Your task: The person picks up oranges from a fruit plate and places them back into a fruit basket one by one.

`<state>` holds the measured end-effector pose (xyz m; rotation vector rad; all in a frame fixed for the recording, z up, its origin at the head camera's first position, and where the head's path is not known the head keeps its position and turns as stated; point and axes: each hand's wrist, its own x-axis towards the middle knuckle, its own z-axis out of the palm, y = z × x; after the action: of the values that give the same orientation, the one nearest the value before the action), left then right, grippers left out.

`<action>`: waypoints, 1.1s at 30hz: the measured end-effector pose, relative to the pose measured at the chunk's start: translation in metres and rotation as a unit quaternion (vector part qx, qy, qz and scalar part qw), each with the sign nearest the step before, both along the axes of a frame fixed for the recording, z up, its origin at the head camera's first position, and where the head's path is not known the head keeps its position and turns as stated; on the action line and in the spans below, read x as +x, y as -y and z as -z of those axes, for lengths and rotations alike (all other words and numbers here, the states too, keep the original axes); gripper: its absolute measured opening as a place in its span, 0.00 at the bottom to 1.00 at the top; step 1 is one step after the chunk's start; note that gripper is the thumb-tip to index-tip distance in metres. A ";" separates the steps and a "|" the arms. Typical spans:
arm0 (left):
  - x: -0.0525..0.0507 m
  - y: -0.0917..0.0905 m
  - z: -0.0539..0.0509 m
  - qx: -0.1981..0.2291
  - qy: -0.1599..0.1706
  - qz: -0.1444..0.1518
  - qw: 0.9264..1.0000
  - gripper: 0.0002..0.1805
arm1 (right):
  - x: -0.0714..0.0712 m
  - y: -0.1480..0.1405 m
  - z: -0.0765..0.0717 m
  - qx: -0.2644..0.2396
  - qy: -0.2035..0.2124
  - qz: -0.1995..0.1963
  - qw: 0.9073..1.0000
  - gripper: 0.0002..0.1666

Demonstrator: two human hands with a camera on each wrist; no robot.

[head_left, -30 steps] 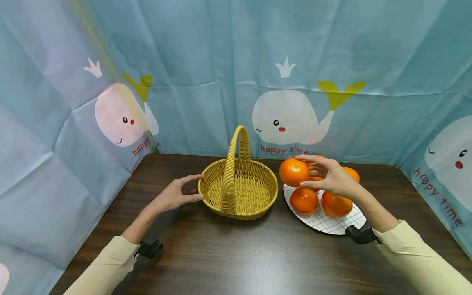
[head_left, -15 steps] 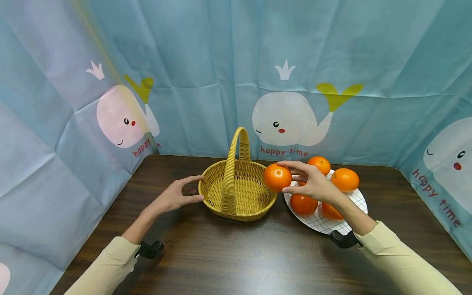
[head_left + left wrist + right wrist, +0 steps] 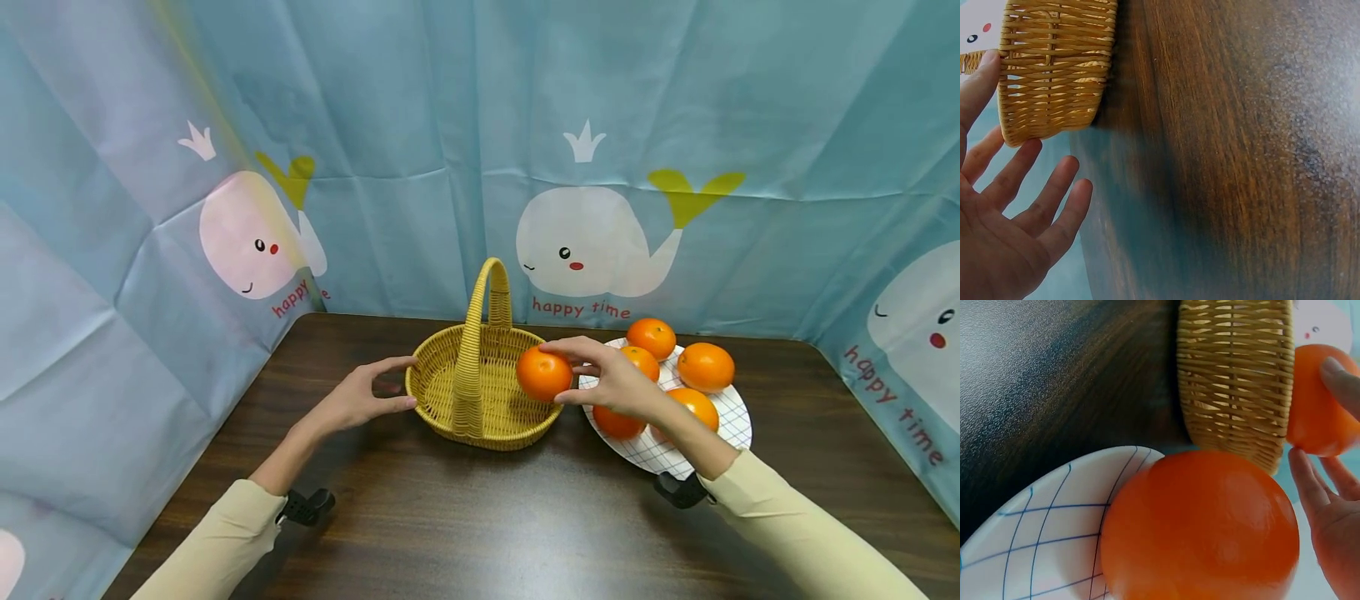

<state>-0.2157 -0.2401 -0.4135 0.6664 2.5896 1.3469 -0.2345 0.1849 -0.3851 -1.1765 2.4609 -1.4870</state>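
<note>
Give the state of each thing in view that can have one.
Basket, upright, handle up.
Held orange, unpeeled, over the basket's right side.
Plate, bearing five oranges.
Five oranges, unpeeled, some partly hidden.
Left hand, touching the basket's left end.
Right hand, gripping the held orange.
Cloth, hanging, creased.

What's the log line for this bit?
left fingers: touch basket | right fingers: hold orange above basket | plate: five oranges

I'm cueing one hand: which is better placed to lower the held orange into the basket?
Likely right hand: it holds the orange over the wicker basket; the left hand touches its left rim.
</note>
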 end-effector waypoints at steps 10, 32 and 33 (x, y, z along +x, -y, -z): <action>0.000 -0.001 0.000 0.006 -0.007 0.007 1.000 0.37 | -0.001 0.010 0.002 0.003 0.002 -0.023 1.000 0.41; -0.001 0.000 -0.001 -0.002 -0.003 0.004 1.000 0.37 | 0.008 -0.044 -0.022 -0.002 0.036 0.043 0.998 0.17; -0.001 0.001 -0.001 -0.004 -0.002 0.003 1.000 0.37 | 0.008 -0.049 -0.023 -0.001 0.039 0.051 0.998 0.17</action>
<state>-0.2163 -0.2409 -0.4128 0.6747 2.5921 1.3343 -0.2261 0.2343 -0.3618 -0.9868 2.5030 -1.5300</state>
